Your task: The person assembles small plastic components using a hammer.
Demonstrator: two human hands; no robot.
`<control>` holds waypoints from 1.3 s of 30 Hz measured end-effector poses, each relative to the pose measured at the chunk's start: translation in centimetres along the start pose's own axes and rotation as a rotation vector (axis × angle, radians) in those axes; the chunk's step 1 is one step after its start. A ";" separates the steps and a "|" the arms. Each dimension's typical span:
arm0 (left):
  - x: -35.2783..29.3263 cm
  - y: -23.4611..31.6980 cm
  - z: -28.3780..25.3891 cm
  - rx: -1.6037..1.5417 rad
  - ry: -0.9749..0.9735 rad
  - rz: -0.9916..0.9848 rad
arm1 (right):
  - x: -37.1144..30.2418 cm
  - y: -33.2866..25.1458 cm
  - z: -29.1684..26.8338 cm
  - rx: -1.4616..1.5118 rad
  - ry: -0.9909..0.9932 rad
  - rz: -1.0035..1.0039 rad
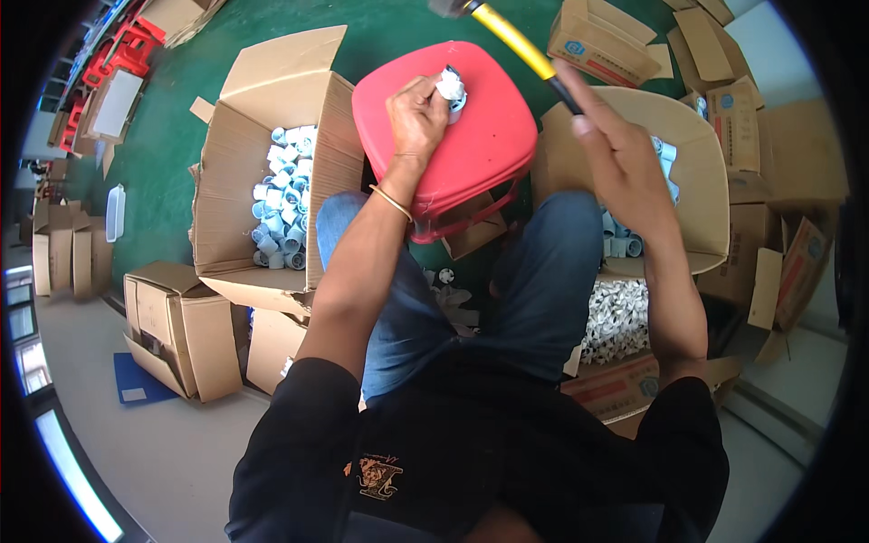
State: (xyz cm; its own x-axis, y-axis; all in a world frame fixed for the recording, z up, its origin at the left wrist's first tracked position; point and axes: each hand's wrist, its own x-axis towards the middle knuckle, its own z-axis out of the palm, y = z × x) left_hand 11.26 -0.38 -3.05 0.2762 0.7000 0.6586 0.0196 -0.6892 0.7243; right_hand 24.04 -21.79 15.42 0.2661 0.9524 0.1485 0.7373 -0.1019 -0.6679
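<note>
A red plastic stool (493, 131) stands in front of my knees. On its seat my left hand (416, 113) is closed around a short pale-blue pipe fitting (457, 106). A white piece (450, 84) sits at the top of that fitting; its exact shape is too small to tell. Raised to the right of the stool, my right hand (625, 158) grips a hammer (514, 38) by the black end of its yellow handle. The hammer's head is at the top edge of the view, above and apart from the fitting.
An open carton (339, 127) left of the stool holds many blue pipe fittings (288, 199). Another carton (706, 163) on the right also has fittings in it. Below that lies a box of small white pieces (617, 321). More cartons (602, 45) stand around on the green floor (272, 18).
</note>
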 end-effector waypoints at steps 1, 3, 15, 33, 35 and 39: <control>0.1 -0.3 0.2 0.012 -0.005 0.017 | 0.2 1.4 1.2 -0.013 -0.001 -0.009; 0.1 -0.6 0.6 0.040 -0.012 0.051 | 0.1 4.2 3.9 -0.039 -0.007 -0.030; 0.6 0.3 0.0 0.057 -0.035 0.075 | -0.2 0.1 0.8 0.073 0.084 -0.174; 0.4 -0.6 -0.4 0.071 0.005 0.090 | 0.6 4.0 3.5 0.071 -0.100 0.067; 0.6 -0.7 -0.6 0.114 -0.074 0.024 | 0.6 3.9 3.4 0.075 -0.098 0.083; 0.8 -1.8 -1.1 0.193 -0.190 -0.013 | 0.6 2.9 2.8 0.071 -0.109 0.011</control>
State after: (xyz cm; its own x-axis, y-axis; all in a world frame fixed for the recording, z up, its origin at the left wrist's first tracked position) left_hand 10.41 1.63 -3.58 0.4496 0.6738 0.5863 0.2024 -0.7162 0.6679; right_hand 24.57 -20.71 11.49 0.2017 0.9774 0.0631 0.6882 -0.0956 -0.7192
